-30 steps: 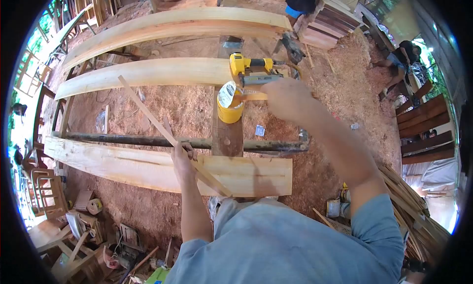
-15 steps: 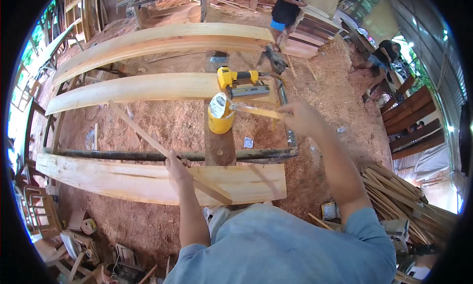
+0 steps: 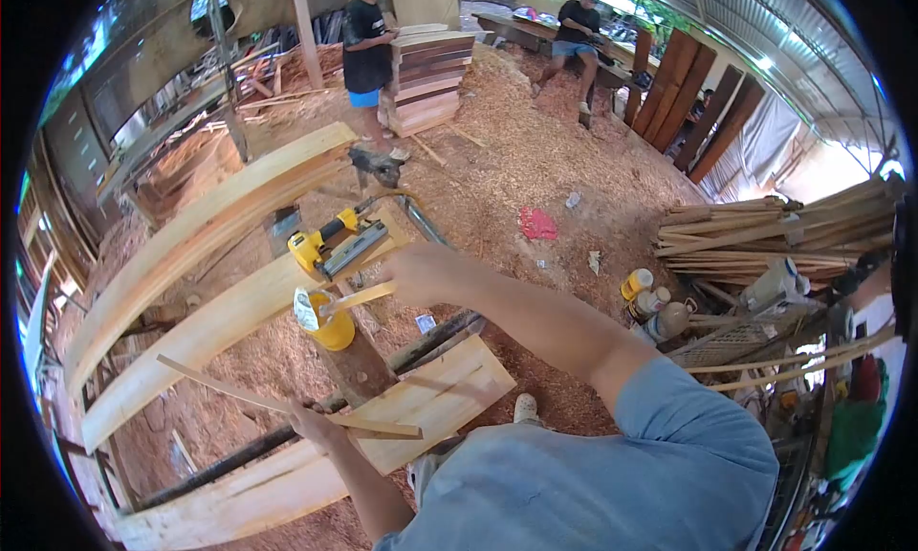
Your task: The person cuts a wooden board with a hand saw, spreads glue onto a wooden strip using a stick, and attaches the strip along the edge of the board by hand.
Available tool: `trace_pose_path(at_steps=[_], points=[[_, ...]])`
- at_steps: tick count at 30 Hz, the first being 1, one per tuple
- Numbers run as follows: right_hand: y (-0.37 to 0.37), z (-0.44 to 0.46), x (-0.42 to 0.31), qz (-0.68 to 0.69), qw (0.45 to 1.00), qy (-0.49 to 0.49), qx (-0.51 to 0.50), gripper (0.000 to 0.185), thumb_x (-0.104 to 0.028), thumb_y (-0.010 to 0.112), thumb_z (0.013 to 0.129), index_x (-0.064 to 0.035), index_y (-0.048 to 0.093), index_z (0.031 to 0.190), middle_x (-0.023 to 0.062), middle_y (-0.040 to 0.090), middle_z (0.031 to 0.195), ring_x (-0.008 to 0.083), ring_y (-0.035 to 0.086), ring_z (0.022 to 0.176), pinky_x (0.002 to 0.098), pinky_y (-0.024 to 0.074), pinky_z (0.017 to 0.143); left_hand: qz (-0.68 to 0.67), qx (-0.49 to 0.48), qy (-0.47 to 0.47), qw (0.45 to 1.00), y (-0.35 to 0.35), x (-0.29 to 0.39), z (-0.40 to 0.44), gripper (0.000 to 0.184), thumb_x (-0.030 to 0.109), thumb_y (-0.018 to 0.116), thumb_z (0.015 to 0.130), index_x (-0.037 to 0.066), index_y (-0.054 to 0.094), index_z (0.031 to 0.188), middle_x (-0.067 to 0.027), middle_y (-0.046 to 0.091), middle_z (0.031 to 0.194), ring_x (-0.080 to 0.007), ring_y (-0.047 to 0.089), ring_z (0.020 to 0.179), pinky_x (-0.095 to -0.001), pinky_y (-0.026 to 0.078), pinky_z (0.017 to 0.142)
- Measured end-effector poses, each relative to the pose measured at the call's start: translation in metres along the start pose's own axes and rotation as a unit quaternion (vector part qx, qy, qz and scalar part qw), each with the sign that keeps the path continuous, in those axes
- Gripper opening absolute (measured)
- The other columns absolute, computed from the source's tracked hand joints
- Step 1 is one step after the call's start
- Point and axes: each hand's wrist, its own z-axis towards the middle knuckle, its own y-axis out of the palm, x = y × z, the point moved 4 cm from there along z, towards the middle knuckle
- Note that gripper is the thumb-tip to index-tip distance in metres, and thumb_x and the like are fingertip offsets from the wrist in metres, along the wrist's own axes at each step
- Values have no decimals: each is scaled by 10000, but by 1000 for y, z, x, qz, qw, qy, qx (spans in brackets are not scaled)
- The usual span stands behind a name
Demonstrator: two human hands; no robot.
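Observation:
My left hand (image 3: 320,429) is closed around a long thin wooden strip (image 3: 225,383), holding it slanted above the pale plank (image 3: 421,398) nearest me. In my right hand (image 3: 418,275) is a flat wooden stick (image 3: 368,296). Its far end, smeared with something whitish, is at the mouth of a yellow tub (image 3: 335,331) with a white-coated rim. I cannot see how deep the stick reaches. The tub stands on a wooden crosspiece (image 3: 359,371). A yellow and black nail gun (image 3: 320,242) lies on the middle plank (image 3: 206,341), just beyond the tub.
Another long plank (image 3: 206,216) lies at the far left. A dark metal pipe (image 3: 239,467) runs beside the near plank. Bundled wood strips (image 3: 775,235) and several paint containers (image 3: 650,302) sit at right. One person (image 3: 368,54) stands by stacked boards (image 3: 430,77); another (image 3: 574,49) sits farther back.
My view has swung to the right and up, so the planks and tub appear farther left. Both hands keep hold of the strip and stick; the stick's end stays by the tub's mouth.

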Motion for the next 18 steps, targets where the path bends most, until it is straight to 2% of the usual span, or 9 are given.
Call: trace_pose_path(at_steps=[3,5,6,8,13,17,18], points=[[-12,26,-37,-35,999,-10,27,259,-168,639,857,-66,754,1066,199,733,1031,350,718,954,467,563,829,6,28,6,1000,8,10,-20,286,341,600,1002,83,498,932,6,444,732,-105,425,597,-272,389,509],[-3,62,-58,-153,986,-32,59,259,-166,672,843,-32,755,1048,189,738,1048,346,724,961,456,573,805,23,45,22,998,15,28,-39,285,341,598,1008,82,498,944,10,434,731,-98,416,597,-266,388,506],[-2,67,-64,-150,986,-32,65,259,-166,672,843,-32,755,1048,189,738,1048,346,724,961,456,573,805,11,29,36,999,10,18,-29,291,351,586,1018,87,487,940,13,432,727,-92,414,597,-261,382,500],[1,75,-83,-191,977,-89,40,267,-180,691,836,-20,757,1040,183,741,1053,340,726,966,439,579,785,6,29,37,999,9,16,-26,290,347,580,1022,89,480,935,12,434,724,-90,413,597,-258,380,498],[13,90,-76,-153,984,-94,21,254,-196,716,800,-32,764,989,167,752,966,323,736,902,446,582,775,-27,-2,47,999,6,14,-21,298,344,589,1018,89,474,914,-9,487,745,-96,448,605,-254,390,486],[-24,47,-43,-159,979,-112,53,282,-218,706,785,-61,759,1014,162,744,934,319,728,905,458,572,785,-41,22,-20,999,5,16,-27,272,338,606,1005,89,499,984,-26,536,792,-110,491,625,-254,419,494],[-19,45,-26,-104,992,-20,66,279,-213,690,800,-111,762,1049,152,742,945,310,724,931,454,562,801,-35,46,-29,998,10,19,-32,269,338,596,1009,88,500,988,-25,536,789,-107,491,619,-252,416,491]])
